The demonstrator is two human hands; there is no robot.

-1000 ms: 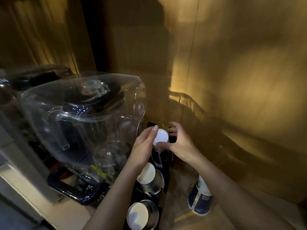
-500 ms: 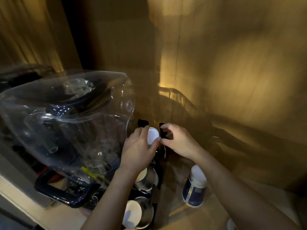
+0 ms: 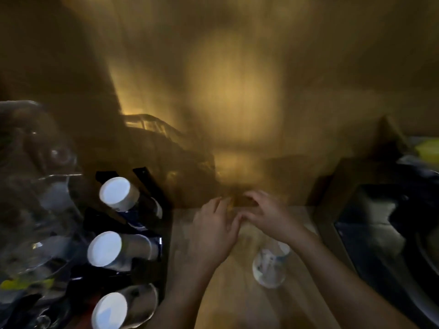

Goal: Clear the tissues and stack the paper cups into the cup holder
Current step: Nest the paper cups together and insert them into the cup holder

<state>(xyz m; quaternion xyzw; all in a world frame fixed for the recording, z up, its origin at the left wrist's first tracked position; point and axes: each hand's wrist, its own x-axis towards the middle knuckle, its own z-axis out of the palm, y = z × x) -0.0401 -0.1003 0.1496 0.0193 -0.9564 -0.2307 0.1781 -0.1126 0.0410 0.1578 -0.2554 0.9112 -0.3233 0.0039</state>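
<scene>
The frame is motion-blurred. A black cup holder (image 3: 152, 186) stands at the left and carries three stacks of upturned paper cups: a far one (image 3: 116, 192), a middle one (image 3: 105, 248) and a near one (image 3: 110, 309). A single paper cup (image 3: 269, 269) with blue print stands on the wooden counter, partly under my right forearm. My left hand (image 3: 213, 231) and my right hand (image 3: 268, 217) hover side by side over the counter near the wall, fingertips almost touching. Both have fingers apart and nothing visible in them. No tissue is visible.
A clear plastic water jug (image 3: 35, 186) lies left of the cup holder. A wire rack (image 3: 154, 129) stands at the back by the wall. A dark appliance or basin (image 3: 380, 222) fills the right side, with something yellow (image 3: 427, 150) behind it.
Both hands let go of the cup at the far holder slot and moved right over the counter. The view swung right, so the holder and jug sit further left.
</scene>
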